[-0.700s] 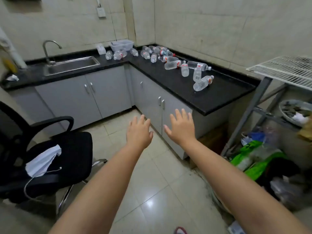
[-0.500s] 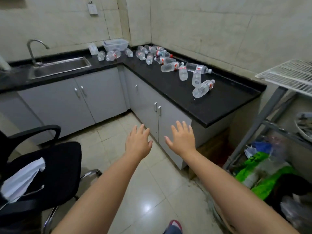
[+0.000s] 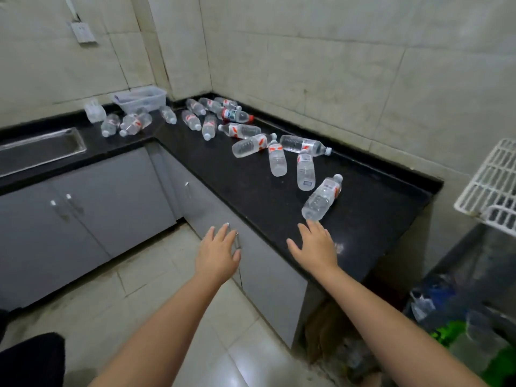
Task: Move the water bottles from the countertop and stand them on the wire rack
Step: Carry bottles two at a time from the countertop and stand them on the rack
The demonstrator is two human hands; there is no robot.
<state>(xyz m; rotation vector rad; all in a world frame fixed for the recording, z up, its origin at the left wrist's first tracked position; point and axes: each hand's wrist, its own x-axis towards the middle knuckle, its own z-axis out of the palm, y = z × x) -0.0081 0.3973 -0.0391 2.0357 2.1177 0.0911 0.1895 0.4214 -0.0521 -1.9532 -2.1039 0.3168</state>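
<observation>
Many water bottles lie loose on countertop | both hands spread, empty: right hand, left hand | risk: nudged nearest bottle rolls off edge

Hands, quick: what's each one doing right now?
Left hand: open, holding nothing.
Right hand: open, holding nothing, just short of the nearest bottle.

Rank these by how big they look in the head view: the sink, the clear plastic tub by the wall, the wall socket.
1. Sink, cut off at the left edge, still largest.
2. Clear plastic tub.
3. Wall socket, smallest.
All sit far from the camera, so the order seems safe.
</observation>
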